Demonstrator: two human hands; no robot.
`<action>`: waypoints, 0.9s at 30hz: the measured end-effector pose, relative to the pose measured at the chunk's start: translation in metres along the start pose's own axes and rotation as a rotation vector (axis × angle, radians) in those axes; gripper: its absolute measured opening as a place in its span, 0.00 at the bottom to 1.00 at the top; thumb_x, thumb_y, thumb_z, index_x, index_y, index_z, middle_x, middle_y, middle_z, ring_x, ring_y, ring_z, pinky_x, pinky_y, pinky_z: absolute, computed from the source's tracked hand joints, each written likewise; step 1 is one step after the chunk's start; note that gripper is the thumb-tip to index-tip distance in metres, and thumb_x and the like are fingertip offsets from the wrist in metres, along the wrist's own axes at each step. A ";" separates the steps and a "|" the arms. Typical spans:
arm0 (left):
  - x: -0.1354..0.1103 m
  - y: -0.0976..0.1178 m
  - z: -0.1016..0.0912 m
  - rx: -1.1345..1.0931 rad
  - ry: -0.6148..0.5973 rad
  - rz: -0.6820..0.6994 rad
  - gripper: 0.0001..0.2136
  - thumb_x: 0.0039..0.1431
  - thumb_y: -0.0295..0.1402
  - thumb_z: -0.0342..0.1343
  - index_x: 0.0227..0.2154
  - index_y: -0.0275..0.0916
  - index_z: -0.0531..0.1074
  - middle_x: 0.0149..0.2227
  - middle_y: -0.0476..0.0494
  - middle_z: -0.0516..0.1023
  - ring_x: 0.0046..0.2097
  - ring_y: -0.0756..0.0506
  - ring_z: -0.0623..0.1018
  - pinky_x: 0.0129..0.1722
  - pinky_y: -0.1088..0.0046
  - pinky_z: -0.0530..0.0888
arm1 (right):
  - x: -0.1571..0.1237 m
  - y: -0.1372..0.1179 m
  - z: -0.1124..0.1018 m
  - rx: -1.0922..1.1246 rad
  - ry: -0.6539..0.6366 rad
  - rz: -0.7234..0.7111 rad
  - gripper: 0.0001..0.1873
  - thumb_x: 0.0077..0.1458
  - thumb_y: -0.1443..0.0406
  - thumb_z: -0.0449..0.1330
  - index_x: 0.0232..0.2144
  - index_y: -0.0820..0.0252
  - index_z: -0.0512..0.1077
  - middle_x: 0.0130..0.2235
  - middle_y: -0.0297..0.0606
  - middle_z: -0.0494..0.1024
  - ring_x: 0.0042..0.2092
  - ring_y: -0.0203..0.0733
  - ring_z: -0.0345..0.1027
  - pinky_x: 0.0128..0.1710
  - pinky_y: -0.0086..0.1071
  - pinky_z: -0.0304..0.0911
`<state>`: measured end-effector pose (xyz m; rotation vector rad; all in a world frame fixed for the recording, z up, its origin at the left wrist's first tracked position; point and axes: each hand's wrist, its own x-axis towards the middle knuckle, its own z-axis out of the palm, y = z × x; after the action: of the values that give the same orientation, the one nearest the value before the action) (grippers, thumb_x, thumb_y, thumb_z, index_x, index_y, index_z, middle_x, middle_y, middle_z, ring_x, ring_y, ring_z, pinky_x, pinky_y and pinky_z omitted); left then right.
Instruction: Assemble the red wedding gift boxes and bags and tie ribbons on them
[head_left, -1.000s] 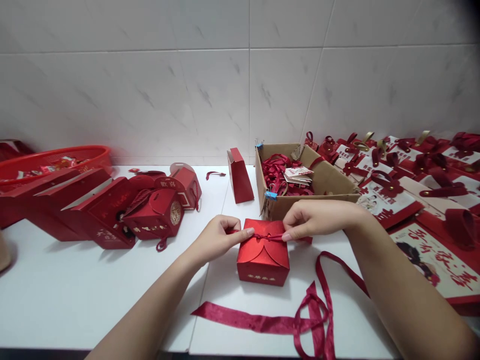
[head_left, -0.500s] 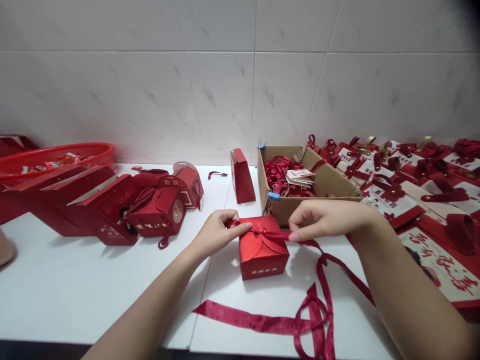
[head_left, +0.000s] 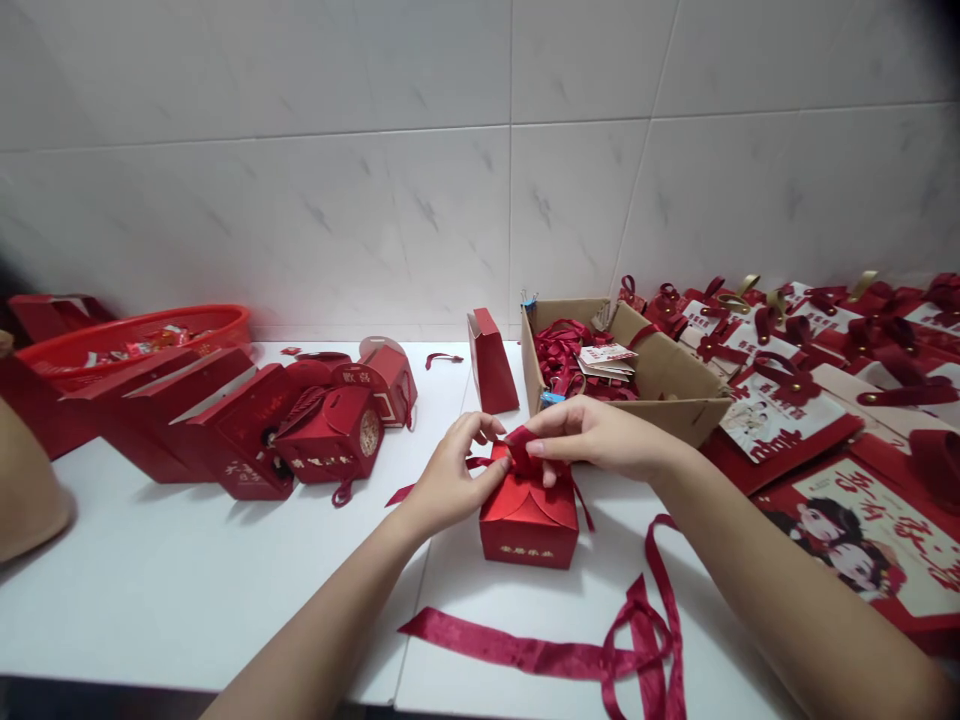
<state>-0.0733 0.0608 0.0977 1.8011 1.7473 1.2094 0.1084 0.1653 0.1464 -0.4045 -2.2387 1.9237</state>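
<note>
A small red gift box with gold lettering on its front stands on the white table. Dark red ribbon is gathered on top of it, and loose tails hang out at both sides. My left hand is closed on the ribbon at the left of the box top, thumb against the knot area. From the right, my right hand pinches a raised fold of the same ribbon. Fingers partly hide the knot. More loose ribbon lies curled in front of the box.
A cardboard box of ribbons and cards stands behind my right hand. Many red gift bags cover the right side. Red boxes and a red basket of wrapped sweets are at left. A narrow red box stands near the wall.
My right hand has moved left, from pulling the ribbon out sideways to holding a fold above the box. Both hands are now close together. The view has shifted slightly.
</note>
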 end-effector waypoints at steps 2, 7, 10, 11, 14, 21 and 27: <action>0.000 0.002 0.001 0.018 0.001 0.011 0.07 0.55 0.33 0.55 0.37 0.41 0.66 0.40 0.44 0.70 0.45 0.44 0.71 0.40 0.69 0.71 | 0.001 0.000 0.002 -0.026 0.085 -0.009 0.11 0.56 0.61 0.62 0.33 0.64 0.78 0.26 0.33 0.75 0.26 0.31 0.68 0.30 0.26 0.64; -0.001 0.003 0.002 0.020 -0.016 0.073 0.05 0.58 0.32 0.52 0.38 0.42 0.66 0.40 0.45 0.72 0.44 0.44 0.72 0.47 0.66 0.69 | 0.004 0.000 0.012 -0.069 0.321 -0.048 0.11 0.55 0.61 0.62 0.33 0.66 0.78 0.23 0.33 0.74 0.24 0.31 0.66 0.26 0.26 0.61; -0.002 0.002 0.004 0.017 -0.001 0.085 0.05 0.58 0.33 0.52 0.38 0.42 0.66 0.41 0.44 0.72 0.45 0.44 0.72 0.48 0.65 0.68 | 0.004 0.004 0.019 -0.069 0.421 -0.027 0.12 0.57 0.63 0.59 0.38 0.66 0.77 0.20 0.31 0.71 0.22 0.30 0.62 0.25 0.26 0.59; -0.002 0.001 0.004 0.021 0.015 0.082 0.06 0.58 0.33 0.52 0.39 0.42 0.66 0.42 0.44 0.72 0.45 0.43 0.71 0.48 0.65 0.68 | 0.003 0.006 0.021 -0.063 0.447 -0.017 0.13 0.57 0.63 0.58 0.41 0.66 0.77 0.18 0.29 0.70 0.21 0.30 0.62 0.24 0.27 0.59; -0.003 0.001 0.008 0.054 0.049 0.040 0.09 0.56 0.35 0.54 0.40 0.43 0.66 0.45 0.43 0.70 0.48 0.41 0.69 0.48 0.64 0.67 | -0.001 0.016 0.023 -0.004 0.516 -0.065 0.13 0.52 0.62 0.63 0.39 0.64 0.76 0.20 0.29 0.71 0.21 0.31 0.62 0.25 0.28 0.60; -0.005 -0.003 0.017 0.063 0.019 -0.243 0.14 0.53 0.45 0.56 0.32 0.42 0.61 0.31 0.50 0.67 0.36 0.44 0.68 0.38 0.67 0.65 | -0.011 0.032 0.027 0.134 0.700 -0.162 0.19 0.44 0.58 0.69 0.35 0.59 0.67 0.26 0.29 0.75 0.28 0.34 0.69 0.33 0.30 0.65; 0.002 0.003 -0.002 -0.223 -0.330 -0.382 0.25 0.56 0.56 0.48 0.16 0.41 0.57 0.17 0.55 0.56 0.22 0.51 0.56 0.25 0.72 0.54 | -0.018 0.029 0.039 0.062 0.667 -0.162 0.16 0.53 0.53 0.61 0.34 0.61 0.70 0.34 0.39 0.78 0.35 0.39 0.71 0.36 0.32 0.66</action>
<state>-0.0732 0.0616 0.1016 1.3677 1.5977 0.8565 0.1165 0.1270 0.1126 -0.7053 -1.7132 1.4779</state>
